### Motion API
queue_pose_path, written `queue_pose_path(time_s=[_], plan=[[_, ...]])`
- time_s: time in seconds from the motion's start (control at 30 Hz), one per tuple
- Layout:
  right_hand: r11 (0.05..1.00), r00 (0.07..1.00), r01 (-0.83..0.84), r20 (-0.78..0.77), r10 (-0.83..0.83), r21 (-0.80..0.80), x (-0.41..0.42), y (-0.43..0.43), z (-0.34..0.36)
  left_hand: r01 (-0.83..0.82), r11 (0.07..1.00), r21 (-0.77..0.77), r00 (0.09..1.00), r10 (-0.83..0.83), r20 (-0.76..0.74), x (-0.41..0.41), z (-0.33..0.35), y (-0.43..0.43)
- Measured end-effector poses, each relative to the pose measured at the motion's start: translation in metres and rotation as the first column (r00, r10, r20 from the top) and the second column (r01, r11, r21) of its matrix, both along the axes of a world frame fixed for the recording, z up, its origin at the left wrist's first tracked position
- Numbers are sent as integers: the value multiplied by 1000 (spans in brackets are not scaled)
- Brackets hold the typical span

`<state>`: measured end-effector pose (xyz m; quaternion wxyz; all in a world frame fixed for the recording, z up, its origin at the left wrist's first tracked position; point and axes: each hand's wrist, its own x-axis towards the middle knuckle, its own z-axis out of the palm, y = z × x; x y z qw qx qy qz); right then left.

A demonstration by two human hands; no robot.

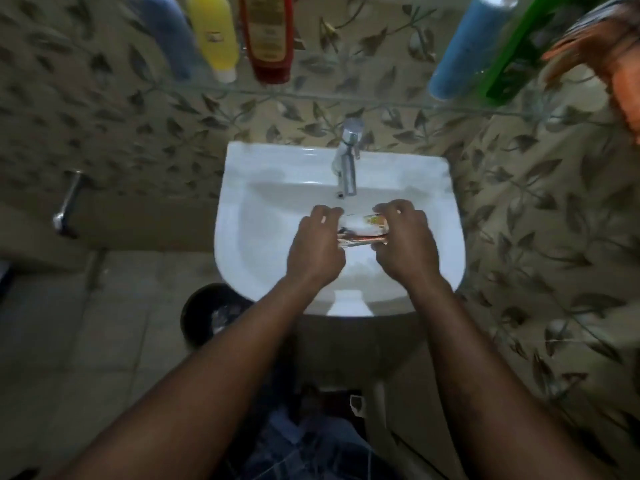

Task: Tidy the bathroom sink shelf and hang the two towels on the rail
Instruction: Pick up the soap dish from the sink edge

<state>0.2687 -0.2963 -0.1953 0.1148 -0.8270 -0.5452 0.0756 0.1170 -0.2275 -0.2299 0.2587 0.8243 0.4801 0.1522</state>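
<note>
Over the white sink (242,216), my left hand (317,247) and my right hand (403,244) both grip a small white packet with red and yellow print (360,228), one hand at each end. A glass shelf (311,95) runs along the wall above the tap. On it stand a blue bottle (166,36), a yellow bottle (214,32) and a red bottle (268,36) at the left, with a blue can (467,46) and a green item (512,57) at the right. An orange towel (620,64) hangs at the far right edge.
A chrome tap (348,161) stands at the back of the sink. A chrome fitting (67,206) juts from the left wall. A black bin (214,313) sits on the tiled floor left of the pedestal. Leaf-patterned tiles cover the walls.
</note>
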Motion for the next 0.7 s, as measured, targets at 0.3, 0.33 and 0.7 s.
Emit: queue_pose_path(time_s=[0.3,0.33,0.7], plan=[[899,897,-437,-70,436,6,-205,20,-19,-422,905,-49,904,417,-92,-219,-5,-22],[882,879,-471,-89,468,-10,-228,24,-29,-461,885,-65,884,451,-123,-244,-14,-26],[772,824,-566,-240,514,-290,-383,53,-257,-617,727,-301,783,532,-320,-386,-219,-32]])
